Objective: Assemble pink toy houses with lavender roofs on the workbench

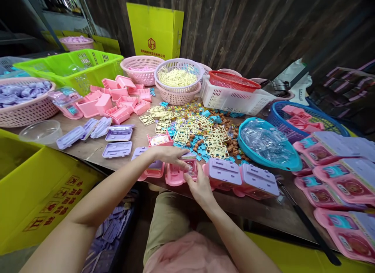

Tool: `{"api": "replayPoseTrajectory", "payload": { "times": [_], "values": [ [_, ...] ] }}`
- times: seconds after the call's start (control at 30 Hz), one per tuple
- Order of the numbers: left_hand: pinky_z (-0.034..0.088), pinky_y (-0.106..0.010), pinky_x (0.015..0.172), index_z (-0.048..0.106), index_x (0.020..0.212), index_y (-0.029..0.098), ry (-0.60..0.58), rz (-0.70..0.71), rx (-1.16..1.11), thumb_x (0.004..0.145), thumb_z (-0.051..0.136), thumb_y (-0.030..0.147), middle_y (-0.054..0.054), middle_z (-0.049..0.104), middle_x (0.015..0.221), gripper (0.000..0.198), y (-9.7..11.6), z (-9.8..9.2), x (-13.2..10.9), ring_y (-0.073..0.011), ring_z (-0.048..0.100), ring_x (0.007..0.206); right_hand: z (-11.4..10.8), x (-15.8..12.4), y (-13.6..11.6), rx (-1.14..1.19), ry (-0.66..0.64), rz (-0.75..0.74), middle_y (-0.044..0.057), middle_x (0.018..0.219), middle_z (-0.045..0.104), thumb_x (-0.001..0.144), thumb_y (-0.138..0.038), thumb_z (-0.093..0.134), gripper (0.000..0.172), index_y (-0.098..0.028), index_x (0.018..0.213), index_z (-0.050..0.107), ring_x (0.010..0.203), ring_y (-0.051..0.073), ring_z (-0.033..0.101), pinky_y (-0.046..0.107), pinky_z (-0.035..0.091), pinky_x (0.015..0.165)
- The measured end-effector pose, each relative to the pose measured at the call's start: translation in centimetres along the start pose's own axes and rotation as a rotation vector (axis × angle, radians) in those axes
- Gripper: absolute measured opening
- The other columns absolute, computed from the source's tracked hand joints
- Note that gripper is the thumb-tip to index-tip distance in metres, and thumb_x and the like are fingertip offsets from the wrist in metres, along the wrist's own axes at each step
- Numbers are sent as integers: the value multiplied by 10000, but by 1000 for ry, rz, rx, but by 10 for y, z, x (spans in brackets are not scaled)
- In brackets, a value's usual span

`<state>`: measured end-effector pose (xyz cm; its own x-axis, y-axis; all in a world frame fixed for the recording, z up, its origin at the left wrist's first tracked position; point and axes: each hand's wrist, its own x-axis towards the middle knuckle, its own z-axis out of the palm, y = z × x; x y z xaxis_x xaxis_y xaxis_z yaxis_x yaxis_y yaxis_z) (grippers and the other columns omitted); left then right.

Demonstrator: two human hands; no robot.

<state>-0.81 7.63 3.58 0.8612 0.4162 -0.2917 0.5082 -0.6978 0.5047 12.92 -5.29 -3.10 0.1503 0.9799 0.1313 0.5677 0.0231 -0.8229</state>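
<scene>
My left hand [171, 155] reaches in from the left with its fingers pressed down on the top of a small pink toy case [182, 172] at the table's near edge. Under and to the right of the case, my right hand [200, 185] has thumb and fingers closed on its side. Both hands grip this one case. Two closed cases with lilac lids [225, 171] [258, 180] lie just to its right. Another open pink case [159, 140] sits just behind my left hand.
Cream plastic sprues [215, 142], blue and brown bits cover the table's middle. Lilac lids [117, 149] lie left, pink trays [117, 101] behind. Baskets stand at the back; a blue bowl of clear parts [265, 142] and stacked finished cases [336, 175] are right. Yellow boxes [41, 187] flank my lap.
</scene>
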Motion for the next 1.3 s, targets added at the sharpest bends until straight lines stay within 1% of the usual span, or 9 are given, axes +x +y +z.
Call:
{"api": "replayPoseTrajectory", "payload": {
  "times": [0.23,0.37,0.43,0.53,0.63,0.77,0.93,1.2,1.3],
  "values": [
    [378,-328,856,286,1361,100,36,10,280,783,533,529,-189,519,1191,761,16,6,2,-282,496,1067,16,-7,5,-263,137,16,232,1142,600,757,-217,551,632,-42,1325,336,1032,315,598,429,493,824],
    [353,-386,887,275,1370,143,129,41,438,820,526,457,-183,466,1250,681,23,24,2,-313,431,1136,-2,-26,-1,-221,100,-81,191,1246,551,798,-224,516,661,-77,1384,245,1131,253,550,364,490,869],
    [351,-404,876,282,1371,163,177,34,493,840,492,458,-181,456,1265,643,25,37,5,-324,432,1127,-27,-39,-3,-174,139,-150,122,1153,625,847,-213,458,502,-144,1333,351,1039,202,606,307,506,828],
    [335,-443,891,285,1379,175,262,22,520,834,476,508,-191,446,1284,666,30,53,11,-340,437,1117,-87,-52,14,-331,459,-124,72,896,676,880,-241,410,216,-202,1020,570,822,192,640,324,501,767],
    [266,-488,983,226,1406,194,273,41,480,776,538,562,-196,349,1390,793,32,53,12,-359,341,1242,-156,-49,54,-656,720,187,131,923,621,875,-266,338,255,-170,961,558,880,240,584,374,460,799],
    [153,-531,1061,54,1439,224,317,-1,363,718,618,552,-176,201,1480,972,14,27,-19,-350,140,1363,-208,-37,114,-698,554,285,161,863,591,779,-207,403,240,-142,885,608,913,304,554,426,431,812],
    [164,-537,1067,25,1440,258,367,-137,260,719,665,393,-156,179,1484,974,-25,15,-85,-339,129,1367,-217,-37,161,-954,189,429,182,947,567,794,-294,429,441,-72,1156,548,884,328,573,418,460,712],
    [390,-358,930,243,1418,227,413,-263,127,756,618,351,-121,453,1243,771,-30,40,-106,-259,483,1090,-236,-22,172,-1068,28,431,195,840,610,709,-310,592,280,-129,922,605,789,310,622,369,451,628],
    [395,-335,915,289,1404,224,414,-283,65,769,590,453,-106,479,1220,740,-26,36,-110,-249,504,1063,-252,-22,167,-995,188,447,95,548,563,732,-351,555,109,-248,765,565,502,261,590,350,400,455]
  ]
}}
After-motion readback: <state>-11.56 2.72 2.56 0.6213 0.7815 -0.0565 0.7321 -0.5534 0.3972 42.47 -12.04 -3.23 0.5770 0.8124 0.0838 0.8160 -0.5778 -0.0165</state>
